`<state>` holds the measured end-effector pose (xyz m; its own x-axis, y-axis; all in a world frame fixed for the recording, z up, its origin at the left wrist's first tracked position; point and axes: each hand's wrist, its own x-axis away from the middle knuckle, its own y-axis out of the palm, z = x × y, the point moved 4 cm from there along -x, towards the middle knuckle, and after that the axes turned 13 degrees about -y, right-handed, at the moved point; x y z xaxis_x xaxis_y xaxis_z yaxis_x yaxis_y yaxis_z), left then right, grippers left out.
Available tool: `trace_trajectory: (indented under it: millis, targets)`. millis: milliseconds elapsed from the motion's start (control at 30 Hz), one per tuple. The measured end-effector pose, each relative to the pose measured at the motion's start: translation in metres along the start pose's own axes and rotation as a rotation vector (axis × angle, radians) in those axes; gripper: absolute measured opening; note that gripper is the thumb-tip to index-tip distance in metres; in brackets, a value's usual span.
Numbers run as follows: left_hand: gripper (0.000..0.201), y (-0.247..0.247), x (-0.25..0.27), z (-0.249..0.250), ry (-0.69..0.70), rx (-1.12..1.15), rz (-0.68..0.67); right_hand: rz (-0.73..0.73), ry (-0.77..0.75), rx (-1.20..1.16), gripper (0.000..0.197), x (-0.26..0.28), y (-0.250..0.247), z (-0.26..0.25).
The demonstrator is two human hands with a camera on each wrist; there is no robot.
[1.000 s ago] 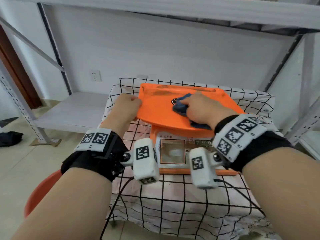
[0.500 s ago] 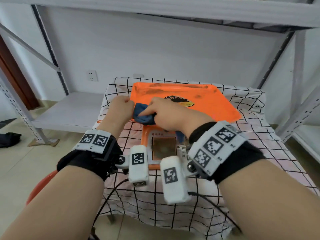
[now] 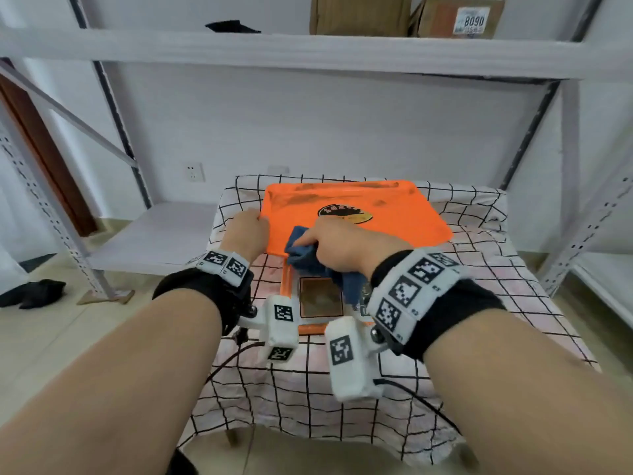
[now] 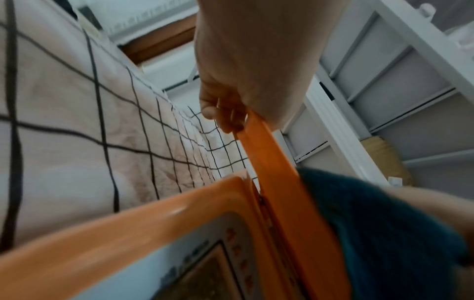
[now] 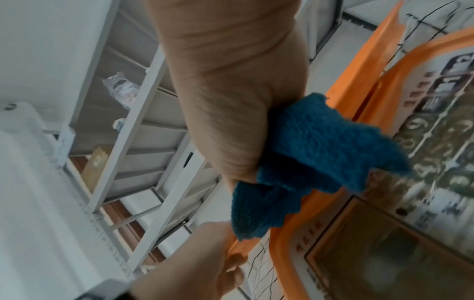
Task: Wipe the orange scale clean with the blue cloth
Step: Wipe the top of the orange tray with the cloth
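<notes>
Checked fabric [image 3: 308, 389], white with thin black grid lines and softly rumpled, drapes over the worktop and hangs off its near edge. On it sits the orange scale [image 3: 394, 214], a smooth plastic body with a flat rectangular platter on top; its near face carries a pale panel with a brownish square display [image 3: 320, 296] and worn keys to the right. The right hand [image 3: 342, 245] is at the platter's near-left corner, its grip closed round the blue cloth [image 3: 308, 255], a bunched, nubbly terry rag whose loose end hangs over the display panel. Just left of it, the left hand [image 3: 245, 233] has its grip pinching the platter's left rim, fingers curled under the thin edge. Farther back, dark smudges streak the platter's far side around an oval black logo [image 3: 344, 214]. Behind stands grey metal shelving [image 3: 308, 53] bearing cardboard boxes [image 3: 359, 13].
</notes>
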<state>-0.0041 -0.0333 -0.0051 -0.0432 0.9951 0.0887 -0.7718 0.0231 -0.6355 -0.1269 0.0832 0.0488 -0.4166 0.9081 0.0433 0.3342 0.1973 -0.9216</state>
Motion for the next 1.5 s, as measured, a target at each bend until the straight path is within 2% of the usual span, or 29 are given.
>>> trace_trajectory:
  millis: [100,200,333,400,467,567,667,733,800,1033,1200,1267,1333,1400,1467,1500]
  targets:
    - [0.028,-0.005,0.01,0.011,0.027,-0.162,0.038,0.038,0.076,-0.026,0.052,0.02,-0.01,0.026]
    - [0.033,-0.009,0.012,0.021,0.091,-0.321,0.138,0.107,0.176,-0.075,0.056,0.056,-0.024,0.06]
    - [0.035,-0.007,0.009,0.024,0.184,-0.559,0.199,0.168,0.364,-0.016,0.047,0.098,-0.045,0.102]
    - [0.035,-0.01,0.014,0.034,0.208,-0.649,0.238,0.198,0.449,0.02,0.037,0.108,-0.05,0.114]
    - [0.036,-0.008,0.019,0.049,0.288,-0.712,0.256,0.22,0.509,0.077,0.029,0.106,-0.051,0.116]
    - [0.038,0.012,0.034,0.073,0.454,-0.66,0.132,0.229,0.511,0.126,0.03,0.093,-0.046,0.098]
    - [0.038,0.04,0.049,0.089,0.561,-0.674,-0.072,0.188,0.354,0.139,0.037,0.074,-0.026,0.065]
    - [0.036,0.051,0.056,0.095,0.592,-0.719,-0.141,0.199,0.274,0.132,0.038,0.069,-0.013,0.049]
    - [0.035,0.055,0.06,0.098,0.592,-0.763,-0.151,0.219,0.28,0.132,0.039,0.071,-0.009,0.05]
    - [0.042,0.05,0.064,0.094,0.547,-0.848,-0.229,0.123,0.565,0.294,0.033,0.109,-0.033,0.11]
    - [0.037,0.047,0.069,0.097,0.549,-0.85,-0.228,0.098,0.597,0.115,0.026,0.097,-0.042,0.116]
    - [0.038,0.045,0.068,0.098,0.534,-0.845,-0.234,0.057,0.616,0.139,0.023,0.085,-0.044,0.118]
    - [0.038,0.045,0.064,0.1,0.539,-0.837,-0.227,-0.113,0.628,0.293,0.037,0.065,-0.045,0.127]
    - [0.038,0.045,0.062,0.098,0.541,-0.817,-0.247,-0.218,0.634,0.35,0.05,0.05,-0.046,0.134]
    - [0.037,0.043,0.055,0.096,0.545,-0.791,-0.269,-0.236,0.598,0.382,0.05,0.037,-0.051,0.136]
    - [0.037,0.041,0.053,0.096,0.546,-0.792,-0.275,-0.192,0.586,0.364,0.051,0.036,-0.052,0.137]
